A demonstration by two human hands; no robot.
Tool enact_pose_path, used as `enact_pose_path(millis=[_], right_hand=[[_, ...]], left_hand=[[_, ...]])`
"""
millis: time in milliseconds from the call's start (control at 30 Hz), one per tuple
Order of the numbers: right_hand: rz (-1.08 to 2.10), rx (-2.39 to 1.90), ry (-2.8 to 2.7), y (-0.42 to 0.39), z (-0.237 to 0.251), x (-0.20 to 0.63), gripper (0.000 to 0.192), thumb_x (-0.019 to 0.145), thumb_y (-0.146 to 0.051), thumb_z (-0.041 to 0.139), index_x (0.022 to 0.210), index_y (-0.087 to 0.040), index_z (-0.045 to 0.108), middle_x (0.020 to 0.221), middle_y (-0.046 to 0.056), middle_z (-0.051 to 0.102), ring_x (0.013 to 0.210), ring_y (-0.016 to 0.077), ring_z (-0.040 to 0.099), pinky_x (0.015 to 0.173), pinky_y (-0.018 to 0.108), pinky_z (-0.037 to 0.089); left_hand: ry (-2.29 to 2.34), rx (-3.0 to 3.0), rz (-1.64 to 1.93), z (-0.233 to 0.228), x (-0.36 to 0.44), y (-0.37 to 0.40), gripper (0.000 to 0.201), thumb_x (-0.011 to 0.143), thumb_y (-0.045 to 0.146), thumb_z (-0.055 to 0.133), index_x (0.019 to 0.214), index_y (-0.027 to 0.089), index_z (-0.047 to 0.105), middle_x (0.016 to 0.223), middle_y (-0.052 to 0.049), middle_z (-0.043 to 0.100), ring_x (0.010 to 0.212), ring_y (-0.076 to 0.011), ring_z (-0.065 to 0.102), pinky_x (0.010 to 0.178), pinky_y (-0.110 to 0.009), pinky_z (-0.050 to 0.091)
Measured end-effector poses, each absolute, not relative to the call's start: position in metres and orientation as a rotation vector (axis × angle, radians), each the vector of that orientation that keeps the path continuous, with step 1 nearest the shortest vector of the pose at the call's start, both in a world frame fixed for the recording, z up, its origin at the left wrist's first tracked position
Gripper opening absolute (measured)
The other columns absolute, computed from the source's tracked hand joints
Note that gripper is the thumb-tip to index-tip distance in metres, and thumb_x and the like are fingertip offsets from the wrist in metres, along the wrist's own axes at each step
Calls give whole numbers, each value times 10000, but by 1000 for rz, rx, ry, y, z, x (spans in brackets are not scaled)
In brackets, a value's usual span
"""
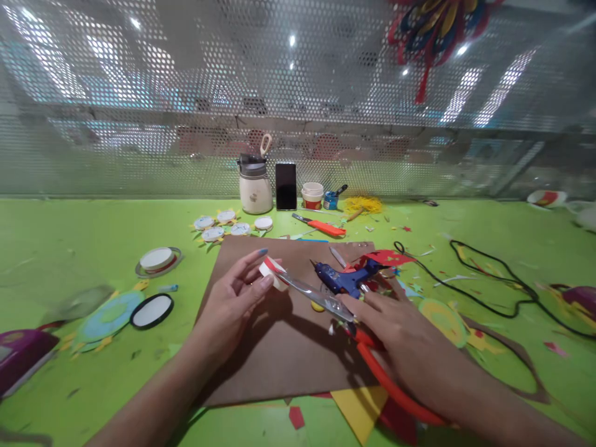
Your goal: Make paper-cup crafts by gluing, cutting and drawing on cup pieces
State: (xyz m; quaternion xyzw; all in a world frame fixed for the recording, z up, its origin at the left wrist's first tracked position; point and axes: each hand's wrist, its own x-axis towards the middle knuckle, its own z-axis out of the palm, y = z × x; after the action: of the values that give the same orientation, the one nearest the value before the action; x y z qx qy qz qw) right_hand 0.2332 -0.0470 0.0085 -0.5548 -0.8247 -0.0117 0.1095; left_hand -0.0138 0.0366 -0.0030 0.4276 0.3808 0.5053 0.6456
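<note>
My left hand [242, 288] pinches a small white paper piece with a red band [274, 273], perhaps part of a paper cup, above the brown cardboard [261, 360]. My right hand [386, 323] grips a pair of scissors [319, 298] with red handles. The blades point left and their tips touch the paper piece. A blue glue gun [347, 276] lies on the cardboard just beyond my right hand. Beneath the blades, a small yellow round bit [317, 306] rests on the cardboard.
Behind stand a white bottle [256, 189], a phone [285, 186], stacked paper cups [312, 195] and a blue jar [331, 200]. An orange utility knife [326, 228] lies nearer. Several paper discs [226, 216] sit at left. A black cord [507, 285] winds across the right.
</note>
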Motion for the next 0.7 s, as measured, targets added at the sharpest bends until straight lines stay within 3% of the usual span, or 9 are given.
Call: enact_pose_path(millis=[200, 700], right_hand=[[-12, -1618, -2416, -48, 8, 233, 559, 841, -106, 517, 1386, -210, 590, 976, 116, 731, 899, 266, 692, 821, 401, 534], [68, -1611, -2390, -52, 13, 229, 519, 889, -112, 472, 1380, -221, 602, 946, 108, 755, 860, 264, 703, 801, 398, 546]], left_hand=[[876, 972, 1107, -3, -13, 35, 446, 805, 310, 816, 1204, 197, 653, 1265, -106, 715, 906, -178, 735, 817, -278, 603], [878, 962, 1170, 1, -11, 33, 415, 715, 270, 877, 1085, 208, 701, 1159, -75, 744, 863, -176, 735, 774, -272, 599]])
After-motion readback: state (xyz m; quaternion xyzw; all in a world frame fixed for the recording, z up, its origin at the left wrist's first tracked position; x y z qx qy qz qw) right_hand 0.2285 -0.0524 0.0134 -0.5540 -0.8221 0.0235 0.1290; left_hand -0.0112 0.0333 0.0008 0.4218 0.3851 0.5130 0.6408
